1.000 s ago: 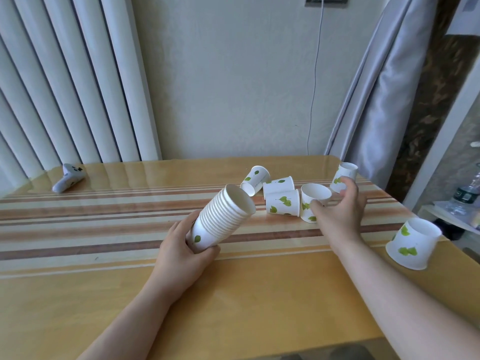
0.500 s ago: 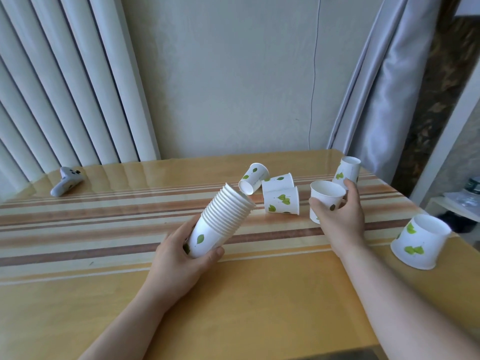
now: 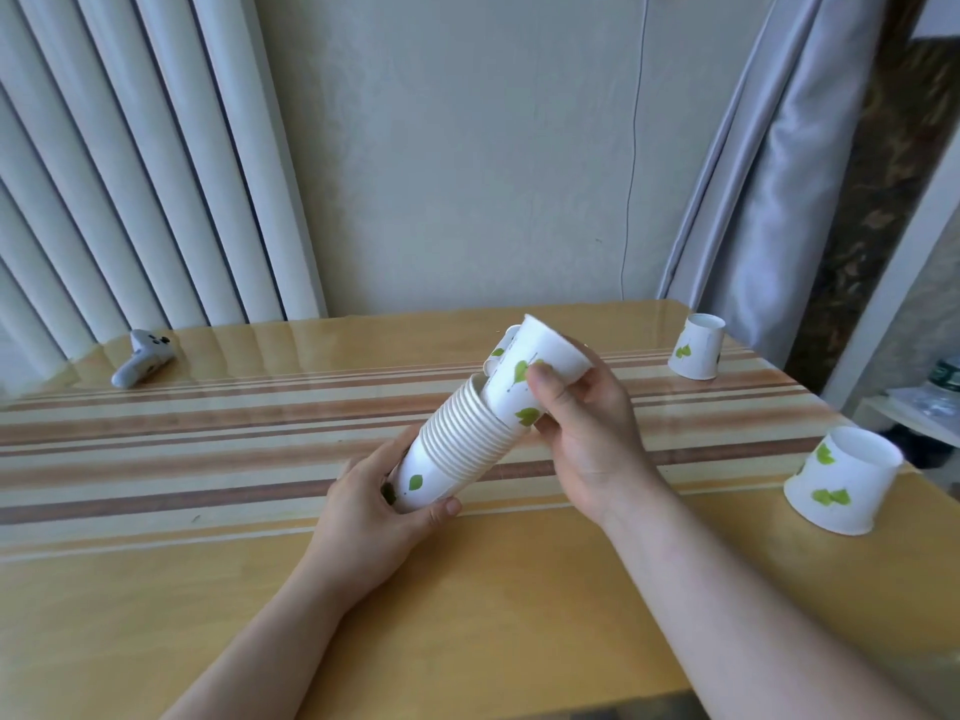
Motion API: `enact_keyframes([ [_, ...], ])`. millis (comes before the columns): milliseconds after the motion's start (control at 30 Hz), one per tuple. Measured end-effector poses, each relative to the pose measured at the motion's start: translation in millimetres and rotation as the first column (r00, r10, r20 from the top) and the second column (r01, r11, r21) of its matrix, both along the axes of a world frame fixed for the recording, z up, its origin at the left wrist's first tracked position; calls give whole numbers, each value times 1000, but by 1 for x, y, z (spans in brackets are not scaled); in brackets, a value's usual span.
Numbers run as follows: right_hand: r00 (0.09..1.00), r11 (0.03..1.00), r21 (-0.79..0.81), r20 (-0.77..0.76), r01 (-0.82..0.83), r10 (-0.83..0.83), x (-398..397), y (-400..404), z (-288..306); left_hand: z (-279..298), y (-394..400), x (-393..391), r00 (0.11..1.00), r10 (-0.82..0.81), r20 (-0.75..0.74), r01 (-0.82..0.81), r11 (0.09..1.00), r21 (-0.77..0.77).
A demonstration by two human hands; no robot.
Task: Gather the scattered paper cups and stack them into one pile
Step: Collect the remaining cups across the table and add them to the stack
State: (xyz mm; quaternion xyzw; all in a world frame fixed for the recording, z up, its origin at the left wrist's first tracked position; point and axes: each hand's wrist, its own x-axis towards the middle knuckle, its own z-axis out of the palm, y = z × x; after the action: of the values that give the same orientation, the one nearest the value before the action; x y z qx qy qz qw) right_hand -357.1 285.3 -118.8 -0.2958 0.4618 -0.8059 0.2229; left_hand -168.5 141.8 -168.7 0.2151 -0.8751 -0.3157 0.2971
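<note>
My left hand [image 3: 371, 506] grips the base of a tilted stack of white paper cups [image 3: 457, 449] with green leaf prints, its mouth pointing up and right. My right hand [image 3: 587, 428] holds a single cup [image 3: 524, 379] whose bottom sits inside the mouth of the stack. Behind that cup, a bit of another loose cup [image 3: 500, 350] shows; the rest of the group there is hidden. An upside-down cup [image 3: 697, 346] stands at the far right of the table. A second upside-down cup [image 3: 841, 480] stands near the right edge.
The wooden table [image 3: 208, 589] carries a striped band across its middle. A white game controller [image 3: 143, 357] lies at the far left by the vertical blinds. A grey curtain [image 3: 769, 163] hangs at the right, and a thin cable runs down the wall.
My right hand lifted one cup from the group and carried it left to the stack's mouth, where its base has gone in. The left hand kept hold of the stack.
</note>
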Motion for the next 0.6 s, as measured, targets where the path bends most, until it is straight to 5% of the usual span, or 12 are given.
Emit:
enact_keyframes([
  [433,982,969,238,-190,66,-20,-2,17,-18,-4,-2,1,999,43,-20,-41,995,92],
  [533,948,931,253,-249,263,-200,-25,25,-20,-4,-2,1,999,47,-15,-45,991,124],
  [600,876,816,357,-345,454,-336,-49,26,-22,-4,-3,0,999,50,-9,-48,989,137],
])
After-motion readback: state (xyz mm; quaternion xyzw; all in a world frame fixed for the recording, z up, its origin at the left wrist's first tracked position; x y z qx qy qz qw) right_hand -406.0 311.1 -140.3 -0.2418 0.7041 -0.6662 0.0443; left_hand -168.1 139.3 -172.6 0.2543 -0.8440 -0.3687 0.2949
